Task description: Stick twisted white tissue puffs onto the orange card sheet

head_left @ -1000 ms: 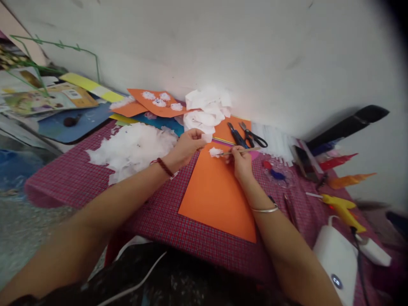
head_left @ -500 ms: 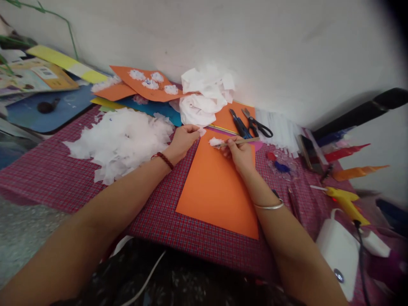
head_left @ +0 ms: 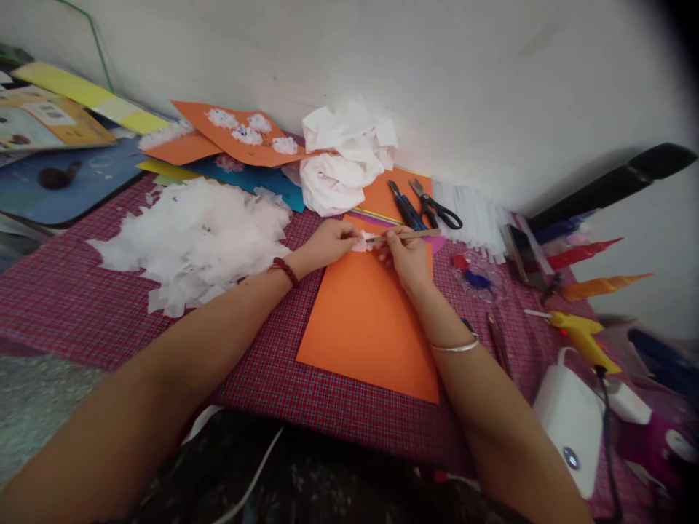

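Observation:
My left hand (head_left: 332, 241) is closed in a pinch on a small white paper piece, at the far end of an orange paper sheet (head_left: 371, 320). Its fingertips meet a small white paper tuft (head_left: 364, 241) on that sheet. My right hand (head_left: 405, 256) grips a thin, flat-looking stick (head_left: 423, 233) like a pen, with the stick's tip against the tuft. Beside my left forearm lies a big heap of white paper pieces (head_left: 202, 233). Fingers partly hide where the stick tip and paper meet.
Behind the sheet are crumpled white paper (head_left: 333, 182), a cutter (head_left: 405, 205) and scissors (head_left: 437, 206). An orange sheet with several white tufts (head_left: 245, 153) leans at the back left. To the right lie a yellow glue gun (head_left: 584, 336), a white device (head_left: 571, 426) and a phone (head_left: 523, 255).
My left hand has moved right, bringing its paper piece to the tuft beside the stick's tip. My right hand keeps its hold on the stick. The whole view has shifted slightly.

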A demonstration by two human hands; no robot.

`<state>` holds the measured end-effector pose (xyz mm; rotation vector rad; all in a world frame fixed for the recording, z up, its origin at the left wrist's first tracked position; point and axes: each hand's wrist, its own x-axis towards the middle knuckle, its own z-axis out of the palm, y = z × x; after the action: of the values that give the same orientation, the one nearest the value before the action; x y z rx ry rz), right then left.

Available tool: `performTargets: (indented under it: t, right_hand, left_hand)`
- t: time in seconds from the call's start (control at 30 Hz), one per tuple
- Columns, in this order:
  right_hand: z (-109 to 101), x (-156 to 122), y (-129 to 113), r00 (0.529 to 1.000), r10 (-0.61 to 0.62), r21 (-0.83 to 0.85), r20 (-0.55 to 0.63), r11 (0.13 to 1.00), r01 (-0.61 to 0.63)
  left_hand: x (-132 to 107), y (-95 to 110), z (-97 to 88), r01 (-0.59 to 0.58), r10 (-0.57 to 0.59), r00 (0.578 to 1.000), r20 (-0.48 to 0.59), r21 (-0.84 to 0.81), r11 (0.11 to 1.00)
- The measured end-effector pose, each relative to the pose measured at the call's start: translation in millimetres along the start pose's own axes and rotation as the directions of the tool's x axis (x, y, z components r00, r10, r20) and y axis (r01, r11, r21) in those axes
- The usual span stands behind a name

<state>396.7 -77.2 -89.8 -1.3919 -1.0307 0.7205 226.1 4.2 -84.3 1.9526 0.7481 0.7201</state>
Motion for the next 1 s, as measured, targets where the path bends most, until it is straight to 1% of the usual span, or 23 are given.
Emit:
performTargets:
  t: [0.03, 0.1, 0.17, 0.23, 0.37, 0.43, 0.5, 0.57, 0.73, 0.87, 1.0]
  right_hand:
    - [0, 0, 0, 1.000, 0.000, 0.003, 0.002, 1.000, 0.000]
    - [0, 0, 0, 1.000, 0.001, 0.009, 0.007, 1.000, -0.001]
    - [0, 0, 1, 1.000, -0.006, 0.013, 0.006, 1.000, 0.006]
    - [-1, -1, 3, 1.000, -0.024, 0.023, -0.016, 0.999, 0.024]
    - [-1, -1, 4, 0.991, -0.094, 0.087, -0.092, 0.991, 0.103]
    - [-1, -2, 3, 0.991, -0.118, 0.093, -0.068, 0.988, 0.124]
    - [1, -2, 3, 0.992, -0.123, 0.085, -0.019, 0.989, 0.124]
    - [3, -4, 2, 0.992, -0.124, 0.082, 0.005, 0.989, 0.123]
    - [3, -7, -1, 0.988, -0.151, 0.037, -0.009, 0.988, 0.152]
    - [2, -8, -4, 0.986, -0.159, 0.055, -0.050, 0.985, 0.162]
    - [5, -10, -6, 0.986, -0.164, 0.000, 0.000, 0.986, 0.164]
  left_hand:
    - [1, -2, 2.4, -0.049, 0.047, 0.999, 0.017, 0.098, 0.994]
    - [3, -6, 6.9, -0.113, 0.114, 0.993, 0.009, 0.248, 0.962]
    - [5, -8, 10.5, -0.117, 0.130, 0.991, -0.019, 0.319, 0.941]
    - [6, -9, 12.9, -0.099, 0.120, 0.992, -0.042, 0.333, 0.938]
    - [8, -8, 15.4, -0.085, 0.107, 0.993, -0.053, 0.319, 0.944]
    - [8, -7, 15.6, -0.085, 0.108, 0.993, -0.055, 0.323, 0.942]
    - [7, -5, 15.3, -0.087, 0.113, 0.992, -0.056, 0.342, 0.936]
    - [6, -3, 14.7, -0.091, 0.117, 0.992, -0.049, 0.367, 0.926]
    - [5, -2, 14.6, -0.097, 0.120, 0.992, -0.034, 0.393, 0.914]
    - [6, -4, 15.1, -0.102, 0.129, 0.990, -0.048, 0.379, 0.920]
    - [5, -1, 14.4, -0.087, 0.112, 0.993, -0.048, 0.368, 0.926]
